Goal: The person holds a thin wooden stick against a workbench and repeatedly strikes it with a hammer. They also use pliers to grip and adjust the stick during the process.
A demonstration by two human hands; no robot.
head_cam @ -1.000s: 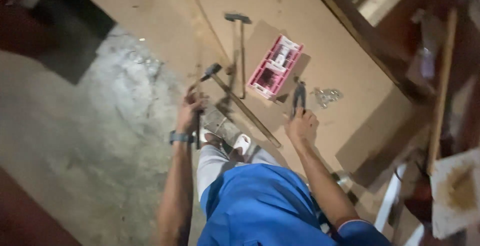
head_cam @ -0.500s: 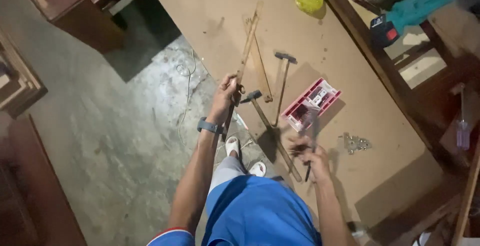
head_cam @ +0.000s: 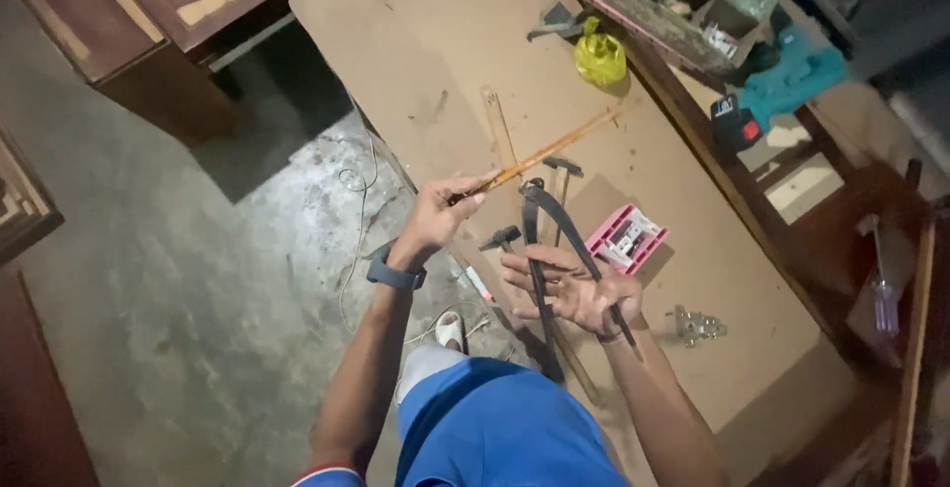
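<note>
The scene is dim and warm-toned, lit from above and somewhat to the right, so the counter (head_cam: 426, 61) takes the most light and reads as a flat tan. The concrete floor (head_cam: 198, 279) beside it falls off into grey gloom, and a dark shadow pools under the counter's edge. The corners of the frame sink nearly to black, especially upper right and lower left. The left hand (head_cam: 440, 212) and right hand (head_cam: 574, 294) are evenly lit but soft, with slight smear along the fingers. Fine detail is mushy and grainy throughout. The yellow bag (head_cam: 600, 56) glows brightest. Straight edges bow slightly toward the frame's borders.
</note>
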